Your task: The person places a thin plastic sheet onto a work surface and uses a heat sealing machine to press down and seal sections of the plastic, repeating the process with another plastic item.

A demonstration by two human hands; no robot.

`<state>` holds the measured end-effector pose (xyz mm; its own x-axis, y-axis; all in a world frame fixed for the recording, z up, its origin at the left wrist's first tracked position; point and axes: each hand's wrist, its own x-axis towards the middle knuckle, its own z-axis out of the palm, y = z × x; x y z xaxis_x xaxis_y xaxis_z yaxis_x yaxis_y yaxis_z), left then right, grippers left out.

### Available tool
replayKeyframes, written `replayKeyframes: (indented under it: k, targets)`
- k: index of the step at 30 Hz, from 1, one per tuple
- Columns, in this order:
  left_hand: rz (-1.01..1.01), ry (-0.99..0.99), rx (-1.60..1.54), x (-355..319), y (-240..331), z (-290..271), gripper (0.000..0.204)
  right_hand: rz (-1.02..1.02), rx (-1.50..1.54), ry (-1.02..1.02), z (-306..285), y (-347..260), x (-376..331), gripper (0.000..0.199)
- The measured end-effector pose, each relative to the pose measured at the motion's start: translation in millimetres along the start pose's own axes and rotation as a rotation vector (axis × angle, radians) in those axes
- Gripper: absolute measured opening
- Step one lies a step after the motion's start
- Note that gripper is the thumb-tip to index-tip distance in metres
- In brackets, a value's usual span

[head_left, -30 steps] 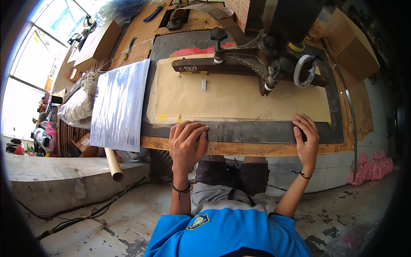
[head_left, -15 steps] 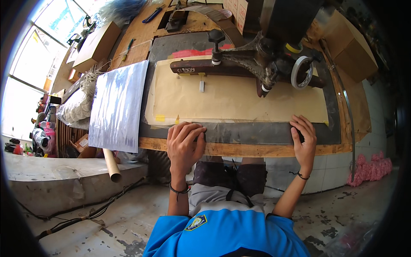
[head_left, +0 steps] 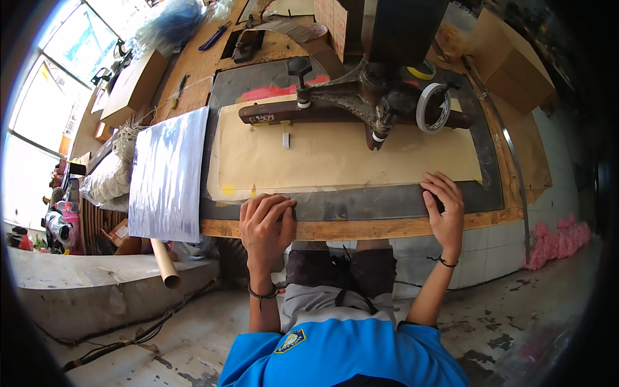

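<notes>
A long tan sheet lies flat on a dark press bed set in a wooden bench. My left hand rests at the bench's near edge, fingertips curled on the dark strip just below the sheet's left end. My right hand lies flat on the dark strip near the sheet's right corner. Neither hand holds anything loose. Above the sheet hangs a brown metal arm with a black knob and a roll of tape.
A stack of glossy white sheets lies left of the bed. Cardboard boxes sit at the far left and right. A cardboard tube leans below the bench, with cables on the concrete floor.
My right hand slid a little to the left along the dark strip. My left hand stayed at the near edge. The view shifted slightly.
</notes>
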<state>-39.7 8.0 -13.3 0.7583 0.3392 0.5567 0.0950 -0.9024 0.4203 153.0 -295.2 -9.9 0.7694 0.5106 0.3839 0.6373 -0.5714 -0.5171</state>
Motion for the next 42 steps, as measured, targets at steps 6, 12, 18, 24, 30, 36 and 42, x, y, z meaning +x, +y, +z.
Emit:
replayKeyframes:
  k: [6,12,18,24,30,36,42]
  targets:
    - [0.009,-0.009,-0.001,-0.3,-1.1,-0.8,0.012,0.002,0.011,0.002,-0.5,-0.3,-0.5,0.02]
    - [0.009,-0.009,0.005,-0.9,-0.7,-1.3,0.011,0.001,0.009,0.007,-1.8,-1.9,-0.3,0.021]
    - [0.026,0.005,0.005,-1.0,-0.4,-2.1,0.011,-0.009,0.017,0.015,-2.4,-1.2,-1.3,0.022]
    - [0.031,0.005,-0.006,-1.7,-1.2,-2.2,0.011,-0.01,0.022,0.028,-2.3,-2.8,-2.1,0.022]
    - [0.027,0.019,-0.02,-2.1,-0.5,-4.1,0.012,-0.013,0.026,0.036,0.3,-2.0,-2.1,0.021]
    - [0.017,0.014,-0.034,-2.1,1.9,-5.4,0.011,-0.007,0.021,0.037,-0.5,-3.0,-4.3,0.022]
    - [0.016,0.034,-0.033,-2.1,2.2,-5.3,0.011,-0.021,0.016,0.042,1.1,-1.4,-4.9,0.023]
